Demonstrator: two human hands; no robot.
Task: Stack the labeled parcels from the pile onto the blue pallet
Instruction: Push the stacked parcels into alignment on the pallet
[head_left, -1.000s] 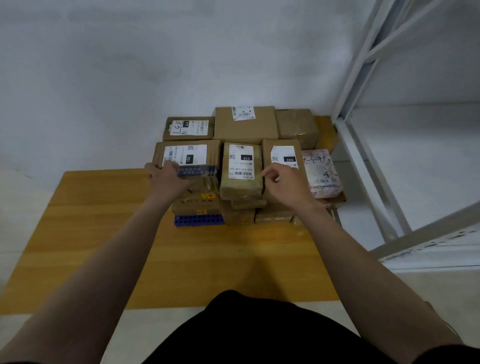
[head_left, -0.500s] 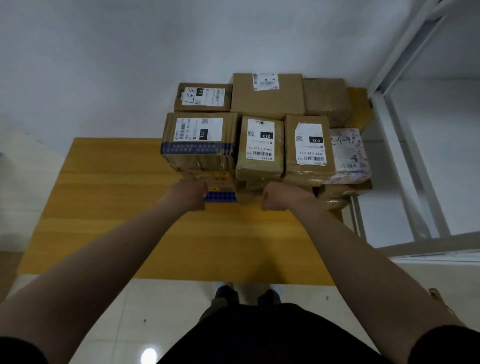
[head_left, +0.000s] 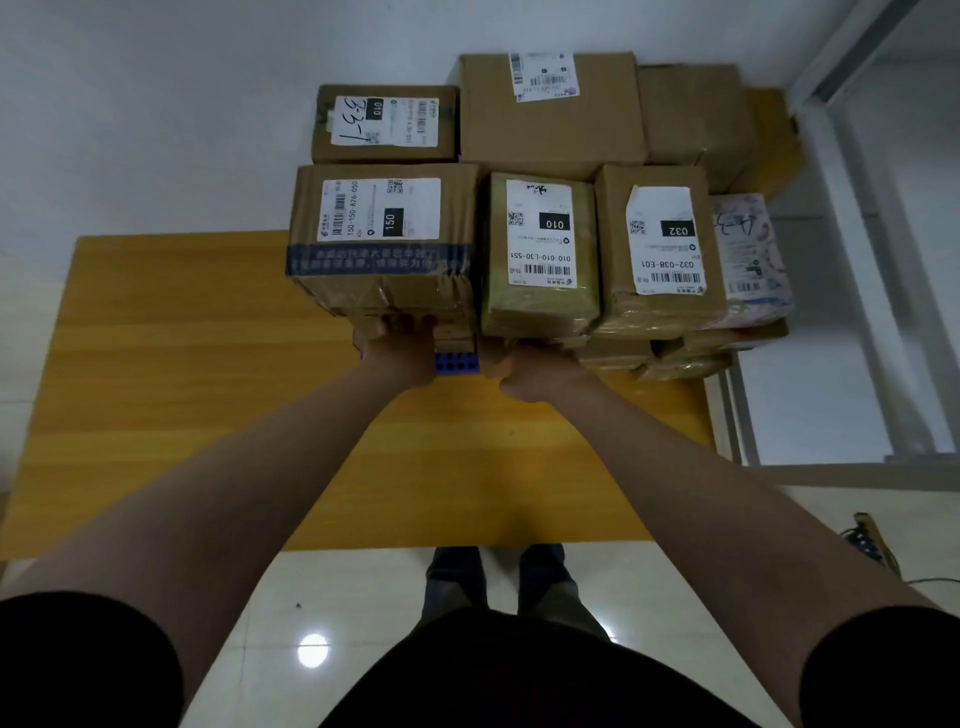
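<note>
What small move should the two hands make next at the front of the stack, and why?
Probably push the lower parcels slightly inward. The left hand and right hand both rest against that lower row, under the top parcels, and the blue pallet shows between them, so squaring the stack seems sensible.

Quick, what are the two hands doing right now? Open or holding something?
Left hand: fingertips hidden against the parcels; cannot tell.
Right hand: curled by the parcels; grip cannot be told.
</note>
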